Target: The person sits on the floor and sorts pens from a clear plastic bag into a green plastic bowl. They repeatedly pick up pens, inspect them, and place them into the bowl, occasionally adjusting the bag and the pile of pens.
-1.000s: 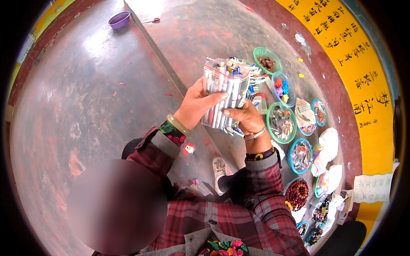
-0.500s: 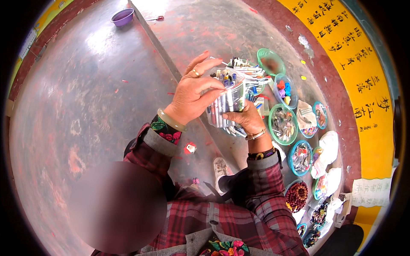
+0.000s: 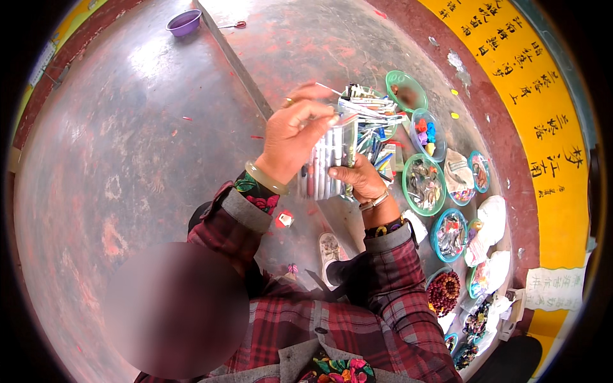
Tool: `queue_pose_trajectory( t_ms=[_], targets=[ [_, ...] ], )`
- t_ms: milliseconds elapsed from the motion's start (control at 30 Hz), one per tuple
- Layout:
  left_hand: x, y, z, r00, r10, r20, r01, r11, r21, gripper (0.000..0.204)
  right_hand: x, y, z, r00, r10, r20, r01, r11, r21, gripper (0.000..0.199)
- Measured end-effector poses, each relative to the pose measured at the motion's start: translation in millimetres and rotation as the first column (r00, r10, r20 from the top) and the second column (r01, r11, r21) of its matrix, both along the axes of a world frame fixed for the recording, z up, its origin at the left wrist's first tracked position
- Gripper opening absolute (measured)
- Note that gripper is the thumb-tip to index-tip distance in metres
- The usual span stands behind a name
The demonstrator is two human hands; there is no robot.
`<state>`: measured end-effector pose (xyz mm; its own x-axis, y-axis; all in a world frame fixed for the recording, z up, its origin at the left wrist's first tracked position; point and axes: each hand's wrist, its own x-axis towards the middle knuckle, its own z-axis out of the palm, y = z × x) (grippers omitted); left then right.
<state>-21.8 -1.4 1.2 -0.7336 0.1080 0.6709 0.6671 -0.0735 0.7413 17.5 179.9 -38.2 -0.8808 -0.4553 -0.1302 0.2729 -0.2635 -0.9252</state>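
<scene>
My right hand [image 3: 365,179] grips a clear plastic container [image 3: 327,163] from its right side, with the thumb across the front. White marker pens stand packed inside it. At the container's top rim is my left hand [image 3: 290,131], its thumb and index finger pinched together; what lies between them is hidden. Close to the left fingertips a thin white stick [image 3: 328,89] sticks out, and I cannot tell whether that hand holds it. Just beyond the container a green basket [image 3: 391,135] is heaped with pens [image 3: 373,108].
Along the right side stand a green basin [image 3: 403,84], a basin of colourful pieces [image 3: 426,131], a green basket [image 3: 424,185], a blue basket [image 3: 449,236] and a basket of dark red beads [image 3: 444,293]. A purple basin [image 3: 184,23] and scissors [image 3: 237,25] lie far off.
Both hands have shifted slightly left with the container. It has tipped so that its side faces me more and the pen tops are now mostly hidden behind my left fingers.
</scene>
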Motion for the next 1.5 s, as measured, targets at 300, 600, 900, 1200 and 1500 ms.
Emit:
queue_pose_trajectory(
  t_ms=[300,600,900,1200,1500],
  targets=[
    [2,9,-10,0.569,-0.578,0.585,0.383,0.816,0.433,0.061,2,2,10,0.971,-0.213,0.112,0.237,0.928,-0.286,0.046],
    [12,15,-7,0.652,-0.466,0.598,0.408,0.88,0.241,0.035,3,11,31,0.949,-0.299,-0.101,0.285,0.949,-0.135,0.049],
    [15,19,-10,0.827,-0.457,0.326,0.438,0.889,0.135,0.054,14,15,46,0.878,-0.347,-0.33,0.322,0.938,-0.13,0.057],
    [22,16,4,0.838,-0.472,0.273,0.492,0.87,-0.009,0.071,14,20,52,0.78,-0.243,-0.576,0.357,0.929,0.092,0.057],
    [20,15,-1,0.725,-0.358,0.589,0.34,0.929,0.146,0.035,-1,13,46,0.891,-0.308,-0.335,0.271,0.95,-0.153,0.066]
  ],
)
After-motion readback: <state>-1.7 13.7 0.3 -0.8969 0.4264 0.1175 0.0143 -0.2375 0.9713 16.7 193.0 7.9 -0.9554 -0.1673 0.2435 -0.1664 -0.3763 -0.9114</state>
